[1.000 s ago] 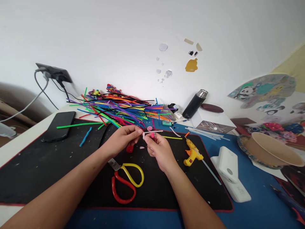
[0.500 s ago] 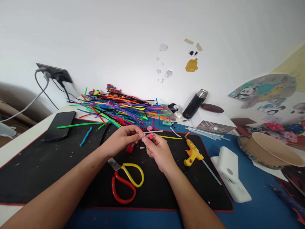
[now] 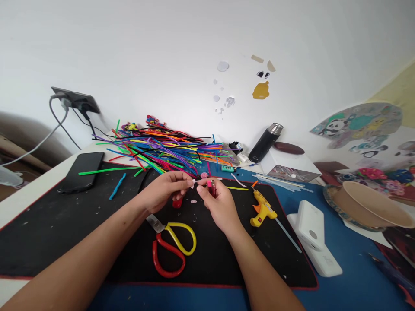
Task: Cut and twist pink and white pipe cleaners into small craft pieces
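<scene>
Above the black mat (image 3: 123, 242), my left hand (image 3: 175, 185) pinches a small whitish-pink piece (image 3: 193, 183) between thumb and fingertips; its exact kind is too small to make out. Facing it, my right hand (image 3: 222, 203) is closed around what looks like a red lighter (image 3: 209, 185) with a pink button, mostly hidden by the fingers. A narrow gap separates the two hands' fingertips. Scissors (image 3: 171, 248) with one red and one yellow handle lie below, their blades partly under my left wrist. A pink coil (image 3: 204, 175) and a pale pink scrap (image 3: 193, 201) rest nearby.
A heap of coloured pipe cleaners (image 3: 168, 149) lies along the wall. To the right are a yellow glue gun (image 3: 263, 208), glue sticks (image 3: 282, 182), white power banks (image 3: 311, 226) and a black flask (image 3: 266, 142). A phone (image 3: 81, 172) sits at left.
My hands have drawn slightly apart at the fingertips. The right hand has shifted a little to the right with the lighter, and the whitish piece stays in my left fingers.
</scene>
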### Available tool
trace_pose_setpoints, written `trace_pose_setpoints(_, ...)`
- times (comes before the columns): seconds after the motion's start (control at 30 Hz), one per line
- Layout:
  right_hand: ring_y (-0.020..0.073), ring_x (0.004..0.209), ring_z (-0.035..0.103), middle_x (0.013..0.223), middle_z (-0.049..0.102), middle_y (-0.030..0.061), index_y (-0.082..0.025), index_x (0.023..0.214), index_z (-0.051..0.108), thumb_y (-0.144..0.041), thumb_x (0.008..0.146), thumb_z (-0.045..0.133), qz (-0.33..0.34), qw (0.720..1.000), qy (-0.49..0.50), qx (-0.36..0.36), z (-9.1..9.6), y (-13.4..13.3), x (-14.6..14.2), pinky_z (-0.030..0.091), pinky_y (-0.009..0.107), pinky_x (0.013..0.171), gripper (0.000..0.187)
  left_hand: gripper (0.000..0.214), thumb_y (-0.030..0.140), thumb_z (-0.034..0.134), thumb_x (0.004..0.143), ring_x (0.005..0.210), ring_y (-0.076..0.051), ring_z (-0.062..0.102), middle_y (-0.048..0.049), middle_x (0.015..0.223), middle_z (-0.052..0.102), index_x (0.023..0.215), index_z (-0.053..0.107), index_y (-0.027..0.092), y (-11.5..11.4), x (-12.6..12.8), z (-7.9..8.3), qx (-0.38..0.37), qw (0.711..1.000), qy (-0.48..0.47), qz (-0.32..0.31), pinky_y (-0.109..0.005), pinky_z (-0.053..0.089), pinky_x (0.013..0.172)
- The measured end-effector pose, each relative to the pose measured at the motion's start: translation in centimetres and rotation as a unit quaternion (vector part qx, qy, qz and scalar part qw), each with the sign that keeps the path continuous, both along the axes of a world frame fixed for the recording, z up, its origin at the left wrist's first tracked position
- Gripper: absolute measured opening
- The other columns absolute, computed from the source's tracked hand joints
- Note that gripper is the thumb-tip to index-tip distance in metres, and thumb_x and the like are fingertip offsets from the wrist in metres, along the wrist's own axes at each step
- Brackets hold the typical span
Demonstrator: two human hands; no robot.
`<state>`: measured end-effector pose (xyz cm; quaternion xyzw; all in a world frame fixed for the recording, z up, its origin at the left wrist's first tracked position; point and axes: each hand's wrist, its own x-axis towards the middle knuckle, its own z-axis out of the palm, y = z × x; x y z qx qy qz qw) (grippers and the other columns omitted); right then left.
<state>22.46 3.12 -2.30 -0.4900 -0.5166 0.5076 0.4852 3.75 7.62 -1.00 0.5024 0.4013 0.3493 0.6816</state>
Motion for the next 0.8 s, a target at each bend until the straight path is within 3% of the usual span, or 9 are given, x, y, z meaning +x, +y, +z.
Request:
trace_pose_setpoints(0.1, 0.0154, 0.063, 0.049, 0.073, 0.054, -0.0034, -0.025, 0.109, 0.071, -0.039, 0.086, 0.075, -0.018, 0.995, -0.072, 0.068, 0.26, -0.26, -0.07, 0.042, 0.028, 0.061, 0.027, 0.038, 0.048, 0.088, 0.072, 0.044, -0.008, 0.048, 0.0043, 0.056, 0.055, 0.079, 0.069, 0.015, 0.07, -0.07, -0.09, -0.019, 1.000, -0.006, -0.004, -0.020, 0.031, 0.043)
trace_pose_setpoints(0.23, 0.0163, 0.066, 0.054, 0.087, 0.065, 0.0006, -0.027, 0.118, 0.070, -0.034, 0.088, 0.074, -0.013, 0.986, -0.127, 0.105, 0.11, -0.54, -0.27, 0.046, 0.029, 0.065, 0.031, 0.038, 0.048, 0.087, 0.074, 0.044, -0.008, 0.049, 0.0048, 0.056, 0.055, 0.082, 0.069, 0.015, -0.03, 0.01, -0.23, -0.031, 0.999, -0.006, -0.019, -0.020, 0.031, 0.044)
trace_pose_setpoints(0.4, 0.0170, 0.060, 0.054, 0.074, 0.063, -0.0014, -0.027, 0.115, 0.072, -0.034, 0.092, 0.071, -0.021, 0.970, -0.202, 0.133, -0.23, -0.61, -0.13, 0.044, 0.029, 0.062, 0.024, 0.037, 0.045, 0.087, 0.073, 0.045, -0.007, 0.047, 0.0047, 0.056, 0.054, 0.078, 0.066, 0.015, -0.14, 0.14, -0.36, -0.045, 0.998, -0.012, -0.033, -0.019, 0.030, 0.044)
trace_pose_setpoints(0.8, 0.0167, 0.063, 0.057, 0.084, 0.071, 0.0004, -0.028, 0.113, 0.074, -0.034, 0.093, 0.070, -0.027, 0.967, -0.211, 0.139, -0.30, -0.45, 0.04, 0.045, 0.029, 0.064, 0.021, 0.038, 0.049, 0.086, 0.075, 0.046, -0.008, 0.048, 0.0031, 0.060, 0.057, 0.076, 0.067, 0.016, -0.03, -0.03, -0.16, -0.027, 0.998, 0.009, -0.049, -0.020, 0.032, 0.044)
